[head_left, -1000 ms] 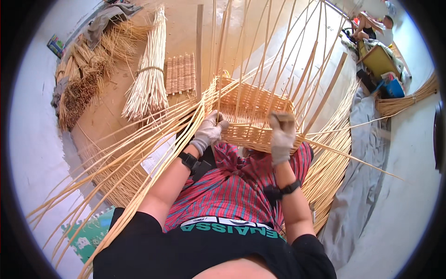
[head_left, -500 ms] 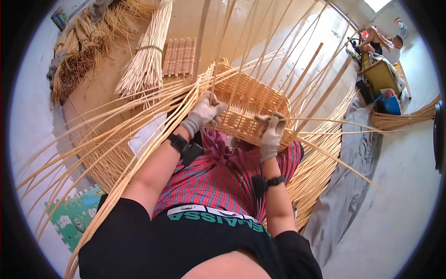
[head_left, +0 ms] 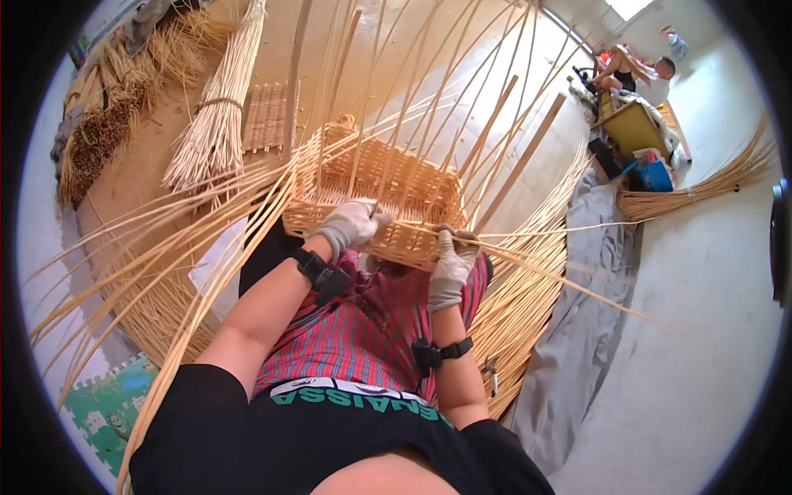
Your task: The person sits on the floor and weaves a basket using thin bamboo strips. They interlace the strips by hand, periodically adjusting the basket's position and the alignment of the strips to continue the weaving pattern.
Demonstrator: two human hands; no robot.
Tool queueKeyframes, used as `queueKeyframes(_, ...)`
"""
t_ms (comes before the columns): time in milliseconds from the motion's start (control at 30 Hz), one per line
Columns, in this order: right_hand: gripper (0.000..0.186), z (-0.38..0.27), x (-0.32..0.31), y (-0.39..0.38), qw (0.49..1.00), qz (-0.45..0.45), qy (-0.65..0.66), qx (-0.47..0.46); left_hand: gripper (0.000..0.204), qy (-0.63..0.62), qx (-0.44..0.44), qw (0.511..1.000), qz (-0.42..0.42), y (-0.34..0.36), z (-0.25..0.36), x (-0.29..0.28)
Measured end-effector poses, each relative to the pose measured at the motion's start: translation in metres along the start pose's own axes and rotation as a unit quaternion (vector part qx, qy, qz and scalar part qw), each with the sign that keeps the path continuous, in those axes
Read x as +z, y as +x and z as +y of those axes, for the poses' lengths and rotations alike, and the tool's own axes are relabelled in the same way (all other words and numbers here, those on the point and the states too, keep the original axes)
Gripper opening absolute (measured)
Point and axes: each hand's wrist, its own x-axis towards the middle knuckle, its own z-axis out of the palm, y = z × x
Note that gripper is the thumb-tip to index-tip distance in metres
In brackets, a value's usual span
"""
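Observation:
A partly woven wicker basket (head_left: 394, 172) rests over my lap, tilted, its inside showing. Long upright stakes stand from its far and right sides. On the middle of its near wall, my left hand (head_left: 351, 224), in a pale glove, is closed round the rim. My right hand (head_left: 452, 268), gloved too, grips the rim near the right corner, thumb up; some fingertips are hidden. Loose wicker strands (head_left: 140, 252) fan out to the left from the basket's left side. A few wicker ends (head_left: 569, 285) stick out to the right past my right hand.
A tied bundle of pale wicker (head_left: 216, 115) and a woven panel (head_left: 268, 115) lie beyond. Darker bundles (head_left: 103, 124) stand at far left. More wicker (head_left: 520, 301) lies right of my legs beside a grey cloth (head_left: 577, 330). A person (head_left: 656, 87) sits at far right near a blue container (head_left: 654, 176).
The whole view has shifted, putting the basket further left and slightly lower. My left hand has moved along the near rim, away from the left corner and closer to my right hand.

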Motion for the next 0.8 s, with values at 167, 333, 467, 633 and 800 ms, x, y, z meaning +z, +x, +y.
queueKeyframes(167,0.053,-0.060,0.127,0.070,0.778,-0.206,-0.474,-0.359,0.057,0.068,0.056,0.982,0.166,0.026,-0.023,0.031)
queueKeyframes(333,0.041,-0.036,0.023,0.050,0.974,-0.129,-0.060,-0.176,0.058,0.021,0.020,0.991,0.134,0.016,-0.017,0.021)
queueKeyframes(467,0.038,-0.032,-0.033,-0.019,0.927,-0.193,-0.313,-0.071,0.043,-0.145,0.007,0.988,0.060,0.013,-0.014,0.021)
queueKeyframes(633,0.047,-0.036,0.092,0.021,0.845,-0.135,-0.445,-0.262,0.045,-0.223,-0.010,0.974,0.050,-0.003,-0.008,0.020)
queueKeyframes(800,0.030,-0.050,0.090,0.047,0.996,-0.003,0.055,-0.074,0.038,-0.184,-0.001,0.980,0.074,0.014,-0.030,0.027)
